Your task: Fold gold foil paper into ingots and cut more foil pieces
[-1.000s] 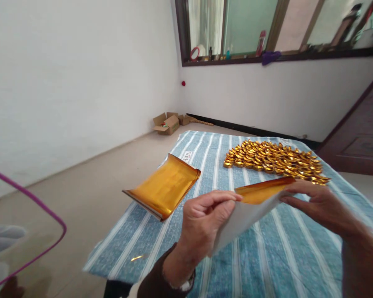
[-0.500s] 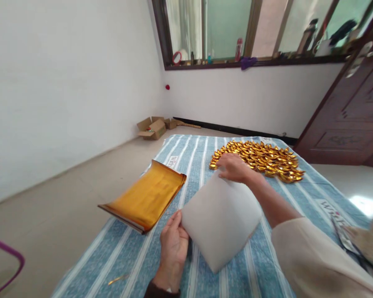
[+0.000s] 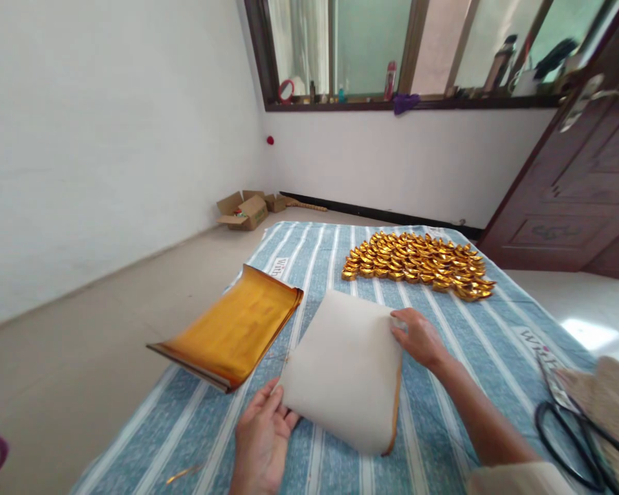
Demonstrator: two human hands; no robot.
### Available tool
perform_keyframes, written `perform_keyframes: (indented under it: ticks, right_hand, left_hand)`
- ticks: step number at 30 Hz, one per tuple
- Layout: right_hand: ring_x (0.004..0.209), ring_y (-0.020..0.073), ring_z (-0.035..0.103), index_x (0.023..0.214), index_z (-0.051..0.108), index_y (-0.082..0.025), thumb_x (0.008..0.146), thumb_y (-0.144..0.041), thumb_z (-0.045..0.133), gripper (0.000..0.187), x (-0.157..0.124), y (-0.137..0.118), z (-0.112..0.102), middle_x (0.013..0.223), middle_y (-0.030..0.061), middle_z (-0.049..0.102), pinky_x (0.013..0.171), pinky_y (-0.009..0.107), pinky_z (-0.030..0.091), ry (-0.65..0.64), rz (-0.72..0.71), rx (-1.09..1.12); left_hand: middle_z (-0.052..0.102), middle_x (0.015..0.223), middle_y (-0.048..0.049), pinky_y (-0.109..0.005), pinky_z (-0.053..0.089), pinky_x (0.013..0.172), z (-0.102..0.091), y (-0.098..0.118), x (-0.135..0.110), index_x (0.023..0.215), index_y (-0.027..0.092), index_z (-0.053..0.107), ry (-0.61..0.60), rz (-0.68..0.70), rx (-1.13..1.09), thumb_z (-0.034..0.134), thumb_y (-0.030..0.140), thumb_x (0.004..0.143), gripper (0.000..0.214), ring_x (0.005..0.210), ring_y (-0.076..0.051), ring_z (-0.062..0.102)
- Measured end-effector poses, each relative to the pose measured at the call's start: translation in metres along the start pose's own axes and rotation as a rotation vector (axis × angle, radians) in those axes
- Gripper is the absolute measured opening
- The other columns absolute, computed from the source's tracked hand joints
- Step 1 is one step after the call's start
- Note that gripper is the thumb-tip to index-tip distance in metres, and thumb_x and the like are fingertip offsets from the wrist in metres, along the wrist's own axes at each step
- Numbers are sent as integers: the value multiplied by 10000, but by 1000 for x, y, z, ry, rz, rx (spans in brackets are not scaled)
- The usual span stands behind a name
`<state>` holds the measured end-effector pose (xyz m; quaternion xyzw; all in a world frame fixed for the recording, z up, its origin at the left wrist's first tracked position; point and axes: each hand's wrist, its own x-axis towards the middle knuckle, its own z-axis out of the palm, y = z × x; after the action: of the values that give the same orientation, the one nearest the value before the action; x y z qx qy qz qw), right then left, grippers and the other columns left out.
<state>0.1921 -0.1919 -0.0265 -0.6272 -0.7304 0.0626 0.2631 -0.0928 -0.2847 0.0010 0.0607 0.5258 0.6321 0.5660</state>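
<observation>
A sheet of paper, white side up with a gold edge showing at its lower right, lies tilted between my hands over the striped cloth. My left hand pinches its left corner between thumb and fingers. At the upper right corner, my right hand grips the sheet with thumb and fingertips. Left of the sheet rests a stack of gold foil paper, its edges curled up. Beyond my right hand sits a cluster of shiny gold folded ingots.
A blue-and-white striped cloth covers the table. Scissors with black handles lie at the right by a beige fabric item. A thin gold strip is near the front left. An open cardboard box stands on the floor.
My right hand has moved from the sheet's far corner towards me, to its right corner. The sheet has turned and my left hand has shifted left and nearer.
</observation>
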Motion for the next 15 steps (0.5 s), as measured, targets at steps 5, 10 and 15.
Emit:
perform_keyframes:
  ticks: [5,10,15]
  right_hand:
    - [1193,282,505,1200,608,-224,740,-47,415,529,-45,1,5,1233,107,577,1003,484,440,80,-17,-1]
    - [1300,327,404,1332,517,-208,682,-44,496,671,-62,-1,5,1374,137,468,1051,522,388,-21,-15,41]
    - [1318,293,412,1258,593,-249,757,-173,594,506,-58,-5,11,1390,113,483,1077,500,368,3,-101,271]
  left_hand:
    - [720,873,-87,-351,587,620,-7,-2,-17,1007,140,561,-24,8,84,520,-11,805,255,697,-186,697]
    - [720,895,-74,-405,598,654,-10,0,-28,1091,165,553,-30,-15,93,508,-19,798,349,713,-189,700]
    - [712,801,-55,-365,592,550,-3,-2,-29,1125,162,543,-45,-11,91,538,11,776,380,613,-189,681]
